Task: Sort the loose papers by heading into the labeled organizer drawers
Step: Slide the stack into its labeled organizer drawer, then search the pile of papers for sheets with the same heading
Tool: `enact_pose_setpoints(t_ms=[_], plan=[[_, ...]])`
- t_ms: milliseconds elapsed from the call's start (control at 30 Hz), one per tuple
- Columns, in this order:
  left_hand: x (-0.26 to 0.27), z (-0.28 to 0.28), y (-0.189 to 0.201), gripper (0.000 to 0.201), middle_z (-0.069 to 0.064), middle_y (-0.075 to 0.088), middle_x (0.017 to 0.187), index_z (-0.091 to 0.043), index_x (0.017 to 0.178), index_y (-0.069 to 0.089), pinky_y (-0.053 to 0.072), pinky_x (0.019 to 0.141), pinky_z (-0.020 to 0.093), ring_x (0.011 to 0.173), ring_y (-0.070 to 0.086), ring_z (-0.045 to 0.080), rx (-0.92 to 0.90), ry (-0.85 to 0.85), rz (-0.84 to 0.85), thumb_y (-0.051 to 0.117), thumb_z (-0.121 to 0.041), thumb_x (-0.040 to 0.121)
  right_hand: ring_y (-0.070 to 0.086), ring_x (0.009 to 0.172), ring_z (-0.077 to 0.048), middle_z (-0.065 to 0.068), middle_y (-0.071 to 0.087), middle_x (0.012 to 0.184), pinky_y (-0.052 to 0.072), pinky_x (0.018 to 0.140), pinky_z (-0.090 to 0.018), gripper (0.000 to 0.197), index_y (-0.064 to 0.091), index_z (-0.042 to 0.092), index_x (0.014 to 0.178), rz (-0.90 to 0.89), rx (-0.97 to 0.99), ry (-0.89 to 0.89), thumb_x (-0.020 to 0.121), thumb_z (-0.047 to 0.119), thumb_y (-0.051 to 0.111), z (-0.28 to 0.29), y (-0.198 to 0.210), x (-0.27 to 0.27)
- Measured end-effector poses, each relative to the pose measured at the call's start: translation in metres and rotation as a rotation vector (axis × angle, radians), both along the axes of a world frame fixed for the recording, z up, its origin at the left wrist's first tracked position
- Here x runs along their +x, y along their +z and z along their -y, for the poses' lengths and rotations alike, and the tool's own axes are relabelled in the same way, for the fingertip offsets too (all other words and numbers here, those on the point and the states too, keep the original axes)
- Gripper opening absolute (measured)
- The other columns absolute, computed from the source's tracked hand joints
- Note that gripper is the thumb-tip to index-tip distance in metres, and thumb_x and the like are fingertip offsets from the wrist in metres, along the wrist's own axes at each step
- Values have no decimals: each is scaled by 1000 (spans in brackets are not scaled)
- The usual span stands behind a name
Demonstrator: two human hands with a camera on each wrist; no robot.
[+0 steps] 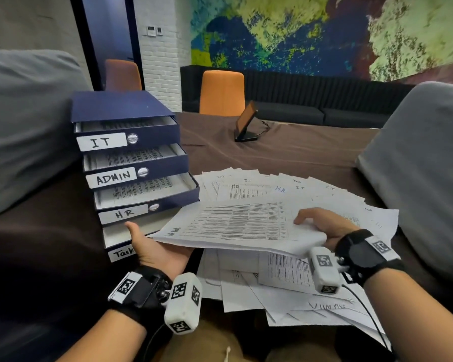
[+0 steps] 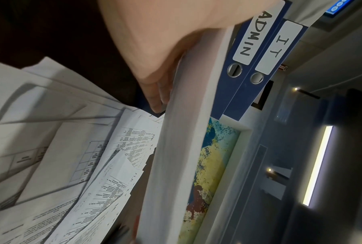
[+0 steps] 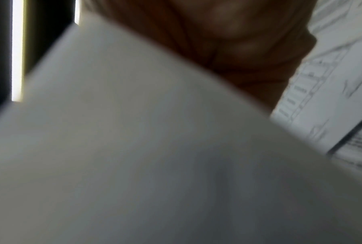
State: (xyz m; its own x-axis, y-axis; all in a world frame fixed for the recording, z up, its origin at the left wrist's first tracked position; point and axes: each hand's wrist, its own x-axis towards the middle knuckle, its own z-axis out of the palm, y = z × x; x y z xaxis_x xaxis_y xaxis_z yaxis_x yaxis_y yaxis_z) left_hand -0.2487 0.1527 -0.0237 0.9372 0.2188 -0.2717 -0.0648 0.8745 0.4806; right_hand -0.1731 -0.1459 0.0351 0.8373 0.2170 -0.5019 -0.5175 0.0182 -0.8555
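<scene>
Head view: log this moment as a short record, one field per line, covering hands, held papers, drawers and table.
left hand: left hand supports the held stack from below, thumb up
right hand: right hand grips the stack's right end
held stack: printed sheets, held above the loose papers
organizer: four drawers pulled out, labels IT, ADMIN, HR, and a partly hidden one starting "Task"
bottom drawer: open, beside the left hand
table: brown cloth, small screen at far side
</scene>
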Motion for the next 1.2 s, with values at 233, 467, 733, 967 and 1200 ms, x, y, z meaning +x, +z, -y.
enact_pose_setpoints(t_ms=[233, 467, 733, 967, 1200], plan=[[3, -6, -10, 97, 22, 64, 131, -17, 130, 63, 40, 106, 61, 121, 58, 44, -41, 117, -13, 30, -91, 78, 74, 80, -31, -19, 72, 106, 60, 59, -36, 28, 56, -2, 122, 21, 12, 68, 94, 0, 54, -89, -2, 7], [2, 1, -16, 83, 16, 67, 128, -24, 133, 60, 46, 101, 54, 118, 61, 41, 56, 143, -112, 32, -85, 84, 73, 84, -29, -17, 75, 105, 54, 52, -24, 57, 61, 6, 116, 10, -230, 471, 95, 58, 53, -126, -14, -3], [3, 2, -16, 22, 16, 70, 95, -9, 103, 60, 57, 43, 27, 49, 71, 26, 160, 47, -420, 37, -10, 103, 73, 73, -26, -11, 77, 89, 52, 52, -26, 42, 64, 6, 107, 94, -328, 234, 96, 46, 59, -106, -28, 9], [3, -14, -14, 45, 15, 61, 111, -6, 124, 50, 56, 81, 40, 91, 68, 29, 110, 274, -375, 52, -45, 100, 73, 74, -25, -10, 76, 87, 53, 58, -28, 44, 64, 6, 109, 111, -325, 237, 95, 47, 60, -99, -39, 7], [12, 2, -13, 17, 12, 69, 109, -8, 99, 63, 54, 71, 32, 87, 70, 24, 302, 62, -326, 51, -20, 101, 72, 71, -23, -11, 76, 91, 54, 57, -27, 40, 64, 6, 110, 144, -359, 232, 96, 43, 60, -90, -38, 2]])
